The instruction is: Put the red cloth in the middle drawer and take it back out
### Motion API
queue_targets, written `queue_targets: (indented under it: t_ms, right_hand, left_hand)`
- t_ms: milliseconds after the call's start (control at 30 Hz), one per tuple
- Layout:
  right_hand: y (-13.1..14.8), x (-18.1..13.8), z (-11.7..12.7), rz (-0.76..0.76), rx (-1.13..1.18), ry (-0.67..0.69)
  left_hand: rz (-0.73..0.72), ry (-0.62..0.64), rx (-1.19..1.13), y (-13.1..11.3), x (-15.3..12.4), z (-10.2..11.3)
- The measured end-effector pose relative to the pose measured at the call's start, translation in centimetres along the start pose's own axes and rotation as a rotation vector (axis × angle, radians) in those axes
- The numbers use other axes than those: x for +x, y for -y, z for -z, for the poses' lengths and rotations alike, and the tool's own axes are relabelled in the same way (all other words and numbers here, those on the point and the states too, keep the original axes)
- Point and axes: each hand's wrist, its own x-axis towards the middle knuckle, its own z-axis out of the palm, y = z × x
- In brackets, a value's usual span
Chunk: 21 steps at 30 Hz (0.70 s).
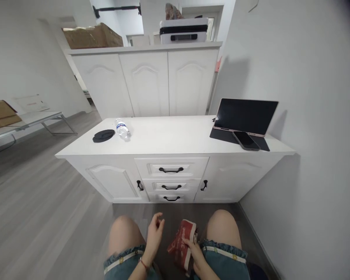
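Between the knees, my right hand (195, 254) grips a red pouch (182, 241) with white lettering and a pale band along its edge. My thumb lies across its front, while the other fingers are mostly hidden behind it. To the left of the pouch, my left hand (155, 232) hovers over the thigh, loosely curled with a gap between thumb and fingers. Nothing shows in it, and it does not touch the pouch. A thin red bracelet (143, 263) circles the left wrist.
Ahead stands a white cabinet (169, 146) with black handles. On its top are a clear water bottle (122, 129), a flat black item (104, 135), a tablet (246, 115) and a phone (245, 140). Cardboard boxes and a white suitcase (184, 30) stand farther back.
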Motion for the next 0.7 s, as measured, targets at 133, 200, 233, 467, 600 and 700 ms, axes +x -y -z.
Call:
queue_targets:
  t_ms: [133,200,233,467,600,700]
  right_hand:
    - [-0.4,-0.1,0.1,0.003,-0.082,0.010]
    - [-0.6,-0.4,0.1,0.019,-0.082,0.038]
    - [-0.6,-0.5,0.1,0.030,-0.070,0.049]
    - [-0.8,-0.3,-0.3,0.025,-0.113,0.081]
    - [-1.2,0.7,-0.2,0.032,-0.192,0.085]
    - [-1.7,1.4,0.1,0.003,-0.210,0.102]
  left_hand:
    - [-0.116,-0.026,-0.178,-7.1,5.4,-1.2]
    - [-0.085,-0.072,-0.355,-10.0,8.1,-2.0]
    - [-0.026,-0.078,-0.454,-11.1,9.3,-2.5]
    - [0.342,-0.004,-0.657,-14.0,14.4,-6.6]
    - [0.304,0.006,-0.679,-14.0,14.9,-7.4]
    - [0.285,0.020,-0.666,-14.0,14.6,-6.8]
